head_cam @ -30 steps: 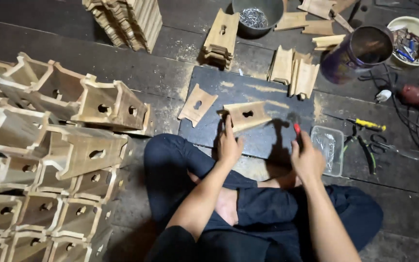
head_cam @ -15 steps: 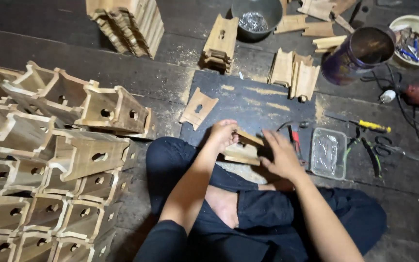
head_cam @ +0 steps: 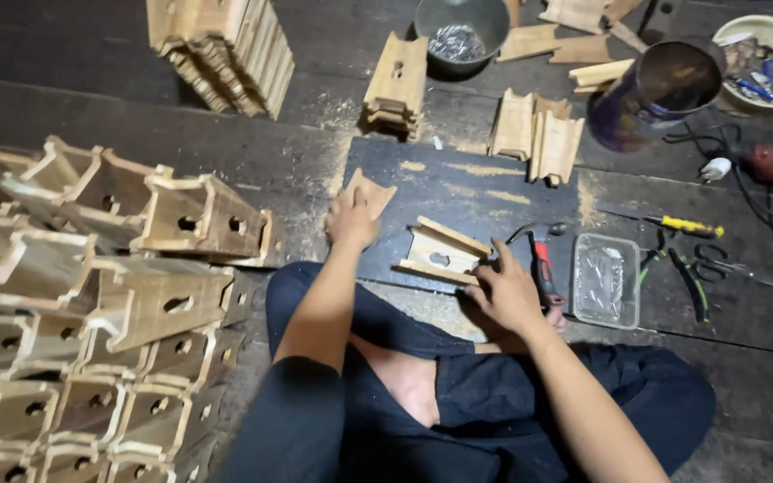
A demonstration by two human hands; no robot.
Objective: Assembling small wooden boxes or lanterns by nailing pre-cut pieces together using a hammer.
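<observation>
My right hand [head_cam: 510, 291] pinched the half-built wooden box [head_cam: 440, 253] on the dark board [head_cam: 476, 192]; left hand [head_cam: 352, 217], just left of the box, pressed flat on a loose panel [head_cam: 369, 192]. Assembly step: panel needed bringing over.

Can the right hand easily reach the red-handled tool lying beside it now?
Probably yes. The right hand holds the half-built wooden piece, and the red-handled tool lies just beside it on the dark board, with nothing between them.
</observation>
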